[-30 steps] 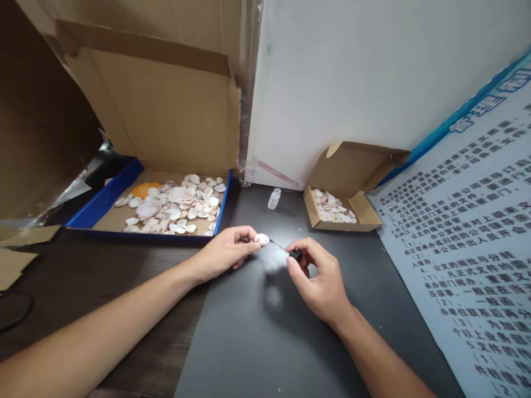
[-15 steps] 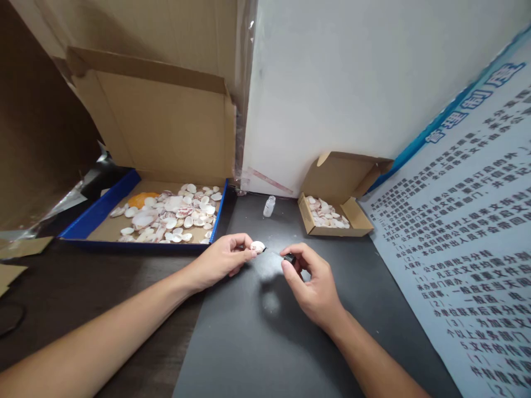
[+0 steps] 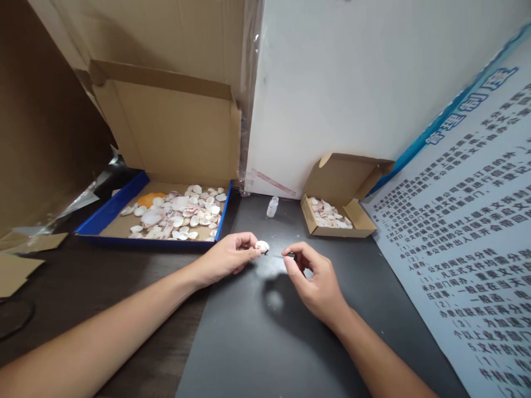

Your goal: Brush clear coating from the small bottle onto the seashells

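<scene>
My left hand [image 3: 226,257] pinches a small pale seashell [image 3: 261,246] between thumb and fingers, just above the dark mat [image 3: 265,342]. My right hand [image 3: 317,282] grips a small black brush cap [image 3: 291,256]; its thin brush points left and its tip touches the shell. A small clear bottle [image 3: 272,206] stands open on the mat behind the hands, near the white wall.
A large blue-edged cardboard box [image 3: 112,207] with several shells lies at the back left, lid up. A small cardboard box [image 3: 357,213] with several shells sits at the back right. A printed poster [image 3: 468,232] leans on the right. Cardboard scraps [image 3: 16,268] lie far left.
The brush tip has stayed against the shell with small strokes; both hands remain nearly in place. The camera view shifted slightly.
</scene>
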Available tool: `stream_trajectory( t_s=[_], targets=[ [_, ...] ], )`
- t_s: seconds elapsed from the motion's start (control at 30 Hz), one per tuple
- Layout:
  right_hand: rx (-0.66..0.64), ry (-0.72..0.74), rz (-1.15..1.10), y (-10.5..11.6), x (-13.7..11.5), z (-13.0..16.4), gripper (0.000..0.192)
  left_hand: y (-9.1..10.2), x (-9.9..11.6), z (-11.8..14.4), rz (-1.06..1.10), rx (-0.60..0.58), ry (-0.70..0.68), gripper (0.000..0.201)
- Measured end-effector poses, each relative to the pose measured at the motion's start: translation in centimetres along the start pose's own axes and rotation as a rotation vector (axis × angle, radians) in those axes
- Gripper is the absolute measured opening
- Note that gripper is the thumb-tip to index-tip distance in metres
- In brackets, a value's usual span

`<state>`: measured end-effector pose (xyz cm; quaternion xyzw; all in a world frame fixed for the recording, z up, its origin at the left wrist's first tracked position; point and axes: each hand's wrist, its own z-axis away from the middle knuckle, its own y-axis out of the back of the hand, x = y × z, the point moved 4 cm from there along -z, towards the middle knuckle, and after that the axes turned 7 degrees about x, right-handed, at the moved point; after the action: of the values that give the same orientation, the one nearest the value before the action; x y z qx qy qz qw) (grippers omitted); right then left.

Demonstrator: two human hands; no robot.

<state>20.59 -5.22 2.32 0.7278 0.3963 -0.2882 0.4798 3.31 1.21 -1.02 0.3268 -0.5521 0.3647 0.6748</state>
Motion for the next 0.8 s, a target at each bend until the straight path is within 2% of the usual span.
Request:
stream_trajectory(
  t_s=[0.3,0.5,0.67,0.8],
  targets=[
    [0.019,-0.019,-0.027,-0.01,0.55,-0.11,0.011,-0.09,0.11,-0.03,-0.028,-0.003,-0.008,0.034],
    [-0.049,-0.026,-0.037,-0.32,0.55,0.04,0.011,-0.12,0.24,-0.03,-0.059,0.006,-0.002,0.038],
    [-0.085,-0.002,-0.02,-0.44,0.31,0.07,0.01,-0.02,-0.09,-0.12,-0.065,-0.014,-0.021,0.033],
    [-0.09,-0.01,-0.008,-0.5,0.23,0.06,0.008,-0.07,-0.53,-0.18,-0.027,-0.034,0.028,0.029]
  ],
)
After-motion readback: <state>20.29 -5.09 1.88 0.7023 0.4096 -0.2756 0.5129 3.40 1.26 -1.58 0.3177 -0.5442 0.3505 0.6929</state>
